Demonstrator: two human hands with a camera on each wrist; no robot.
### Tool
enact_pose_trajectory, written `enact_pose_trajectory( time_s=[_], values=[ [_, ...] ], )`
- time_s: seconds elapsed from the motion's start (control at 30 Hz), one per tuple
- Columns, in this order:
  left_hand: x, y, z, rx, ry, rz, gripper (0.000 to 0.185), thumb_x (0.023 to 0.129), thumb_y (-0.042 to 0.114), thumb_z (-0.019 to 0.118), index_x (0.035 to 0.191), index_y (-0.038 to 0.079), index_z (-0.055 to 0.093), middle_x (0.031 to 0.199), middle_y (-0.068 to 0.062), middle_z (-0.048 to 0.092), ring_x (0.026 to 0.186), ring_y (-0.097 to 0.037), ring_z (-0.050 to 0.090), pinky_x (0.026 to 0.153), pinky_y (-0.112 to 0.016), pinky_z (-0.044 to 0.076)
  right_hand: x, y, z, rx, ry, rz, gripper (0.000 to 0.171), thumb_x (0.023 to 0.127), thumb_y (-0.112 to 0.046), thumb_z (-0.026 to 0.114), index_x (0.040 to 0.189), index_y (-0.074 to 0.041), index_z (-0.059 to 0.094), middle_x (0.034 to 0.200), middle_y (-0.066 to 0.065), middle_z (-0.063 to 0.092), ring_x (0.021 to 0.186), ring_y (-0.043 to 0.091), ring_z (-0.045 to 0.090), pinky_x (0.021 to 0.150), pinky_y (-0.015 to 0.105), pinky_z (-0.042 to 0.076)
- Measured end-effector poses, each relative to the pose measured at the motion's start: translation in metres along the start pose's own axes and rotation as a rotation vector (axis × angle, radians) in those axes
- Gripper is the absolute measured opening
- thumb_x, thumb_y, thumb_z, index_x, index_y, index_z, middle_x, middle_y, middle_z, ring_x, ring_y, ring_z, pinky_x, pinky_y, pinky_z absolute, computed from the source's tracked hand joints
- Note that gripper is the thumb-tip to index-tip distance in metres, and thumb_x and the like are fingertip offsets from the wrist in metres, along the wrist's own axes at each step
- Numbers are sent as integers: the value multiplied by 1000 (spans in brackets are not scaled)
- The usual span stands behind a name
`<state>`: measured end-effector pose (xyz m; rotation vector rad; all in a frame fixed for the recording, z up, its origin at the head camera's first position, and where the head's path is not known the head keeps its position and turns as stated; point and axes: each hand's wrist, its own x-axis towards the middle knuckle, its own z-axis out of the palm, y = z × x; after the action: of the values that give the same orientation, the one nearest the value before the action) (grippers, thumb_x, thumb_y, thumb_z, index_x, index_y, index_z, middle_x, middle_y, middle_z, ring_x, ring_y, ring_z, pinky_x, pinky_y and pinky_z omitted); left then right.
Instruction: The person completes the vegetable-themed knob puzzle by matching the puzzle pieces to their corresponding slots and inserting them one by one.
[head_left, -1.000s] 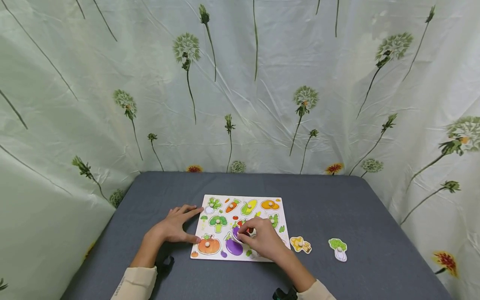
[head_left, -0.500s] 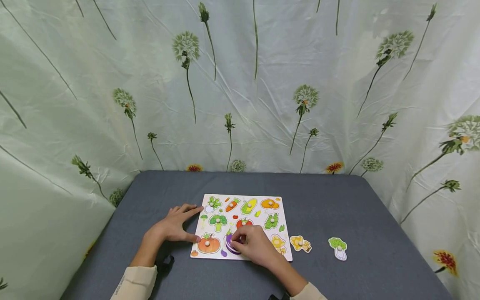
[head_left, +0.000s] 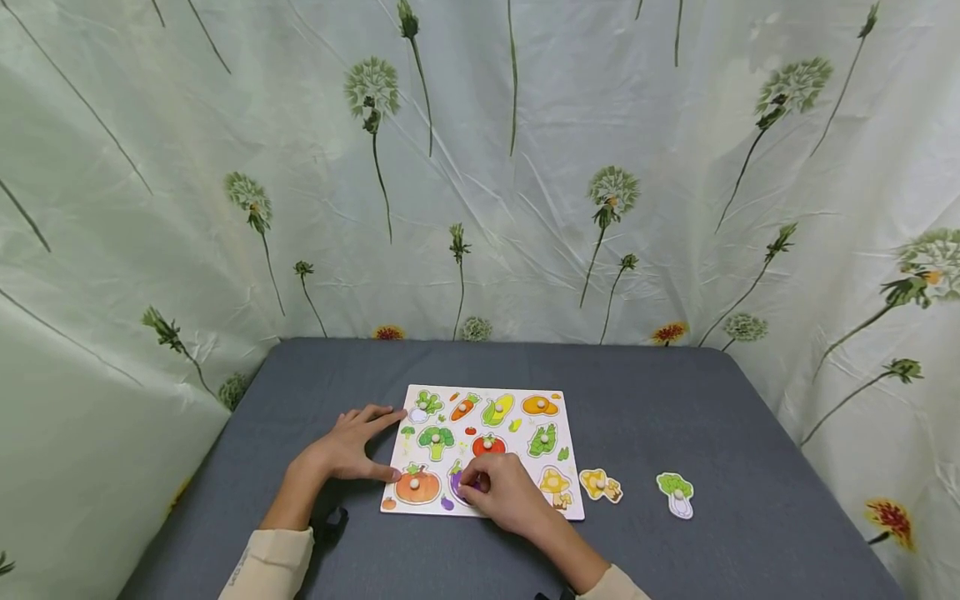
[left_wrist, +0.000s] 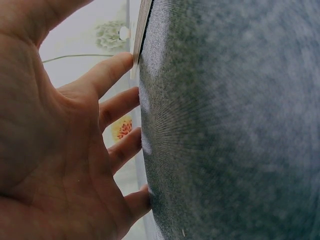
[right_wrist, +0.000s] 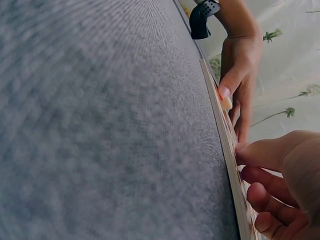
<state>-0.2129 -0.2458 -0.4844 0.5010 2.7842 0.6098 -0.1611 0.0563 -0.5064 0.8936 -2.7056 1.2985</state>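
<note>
Left hand (head_left: pixel 347 450) lies flat, fingers spread, pressing the puzzle board's (head_left: pixel 558 421) left edge, likely to brace it. Right hand (head_left: pixel 506 492) curls round the purple eggplant piece (head_left: pixel 454 483) (mostly hidden) in the board's bottom row, beside the pumpkin (head_left: pixel 417 485). Its long axis seems to run toward the far edge.

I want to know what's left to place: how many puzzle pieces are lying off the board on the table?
2. A yellow piece lies just right of the puzzle board, and a green-and-white piece lies farther right. None seems hidden.
</note>
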Motion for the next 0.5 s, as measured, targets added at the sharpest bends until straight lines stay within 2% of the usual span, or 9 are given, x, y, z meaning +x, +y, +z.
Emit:
enact_pose_trajectory(
  time_s=[0.5],
  values=[
    [0,0,-1,-2,-6,2,109,68,60,86,159,21,41,159,-15,40,145,-49,33,117,-77,14,0,0,0,3,7,7,5,87,-12,83,86,-13,78,74,-10,66,62,0,51,57,14,43]
  ],
)
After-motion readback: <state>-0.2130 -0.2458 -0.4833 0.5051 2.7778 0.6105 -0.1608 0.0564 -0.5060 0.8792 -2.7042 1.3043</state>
